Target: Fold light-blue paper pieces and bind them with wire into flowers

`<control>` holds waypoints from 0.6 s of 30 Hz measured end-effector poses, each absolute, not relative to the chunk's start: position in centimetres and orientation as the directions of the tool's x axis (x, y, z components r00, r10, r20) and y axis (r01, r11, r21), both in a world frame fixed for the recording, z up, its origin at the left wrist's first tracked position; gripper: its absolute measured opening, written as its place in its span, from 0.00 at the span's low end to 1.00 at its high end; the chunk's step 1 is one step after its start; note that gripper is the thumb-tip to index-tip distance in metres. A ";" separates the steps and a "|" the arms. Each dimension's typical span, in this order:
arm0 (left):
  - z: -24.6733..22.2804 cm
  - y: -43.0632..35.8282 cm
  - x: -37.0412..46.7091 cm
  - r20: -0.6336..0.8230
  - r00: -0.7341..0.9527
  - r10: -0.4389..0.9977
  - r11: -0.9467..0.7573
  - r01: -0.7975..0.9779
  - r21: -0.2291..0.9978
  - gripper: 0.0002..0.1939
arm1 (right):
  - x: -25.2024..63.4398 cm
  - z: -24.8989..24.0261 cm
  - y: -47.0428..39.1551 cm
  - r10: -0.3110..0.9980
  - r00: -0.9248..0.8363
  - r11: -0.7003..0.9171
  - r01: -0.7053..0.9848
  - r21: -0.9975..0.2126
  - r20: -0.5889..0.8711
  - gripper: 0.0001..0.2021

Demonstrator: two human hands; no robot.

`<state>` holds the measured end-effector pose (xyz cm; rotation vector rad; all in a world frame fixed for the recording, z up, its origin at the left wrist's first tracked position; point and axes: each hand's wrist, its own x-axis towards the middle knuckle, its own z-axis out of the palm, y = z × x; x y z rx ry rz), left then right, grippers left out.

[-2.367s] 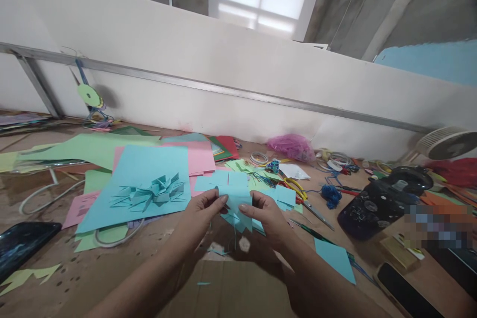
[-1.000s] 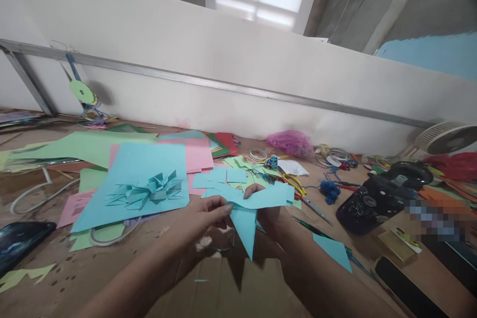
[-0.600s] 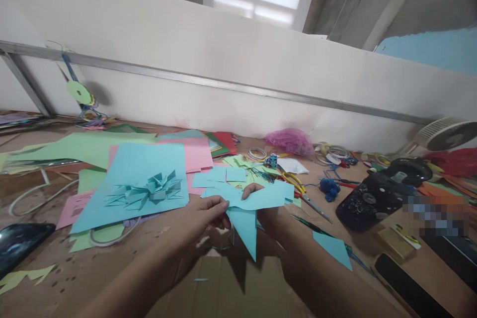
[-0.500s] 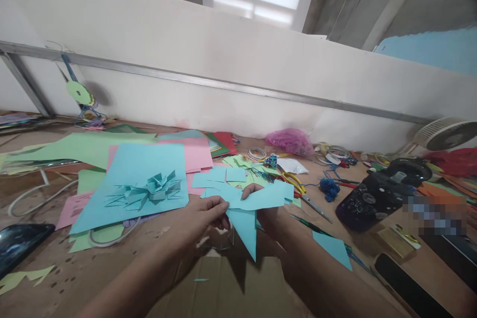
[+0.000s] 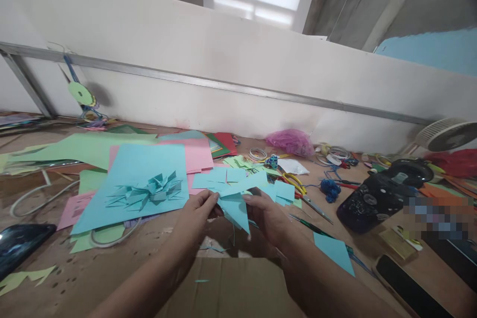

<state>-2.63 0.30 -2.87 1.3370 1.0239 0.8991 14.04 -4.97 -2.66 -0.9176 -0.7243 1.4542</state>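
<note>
Between my hands is a piece of light blue paper point(image 5: 235, 211), folded, with a pointed corner hanging down. My left hand point(image 5: 200, 208) pinches its left side between thumb and fingers. On the right side, my right hand point(image 5: 263, 211) grips it with the thumb on top; the other fingers are partly hidden behind. Just beyond lie several blue paper squares point(image 5: 284, 192). To the left, a cluster of folded blue paper pieces point(image 5: 151, 193) rests on a large blue sheet point(image 5: 149, 159). A brown cardboard piece point(image 5: 231, 288) lies below my hands, with a small blue scrap on it.
Scissors with yellow handles point(image 5: 298, 184) lie beyond my right hand, near a blue yarn ball point(image 5: 330, 190). A dark bottle point(image 5: 367, 203) and a blue sheet point(image 5: 334, 253) are at right. Left are a phone point(image 5: 24, 243) and green paper point(image 5: 93, 144). A fan point(image 5: 445, 134) stands at the back right.
The folded paper's hanging point has risen and turned, and its upper strip now slants. My right hand has shifted its hold lower, with the thumb over the fold. My left hand moved slightly left.
</note>
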 end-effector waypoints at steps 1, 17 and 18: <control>-2.7 0.1 -2.6 -0.056 0.313 0.948 0.037 0.066 0.997 0.17 | 14.0 -2.7 -5.0 0.992 0.044 -0.086 -0.476 -0.875 -0.121 0.16; -2.7 0.1 -2.5 -0.129 0.405 0.905 0.120 0.049 0.992 0.19 | 13.7 -2.3 -5.1 0.974 0.203 -0.045 -0.272 -0.961 -0.103 0.12; -2.8 0.1 -2.5 -0.135 0.401 0.906 0.128 0.045 0.991 0.19 | 13.7 -2.4 -5.2 0.973 0.208 -0.040 -0.276 -0.960 -0.101 0.11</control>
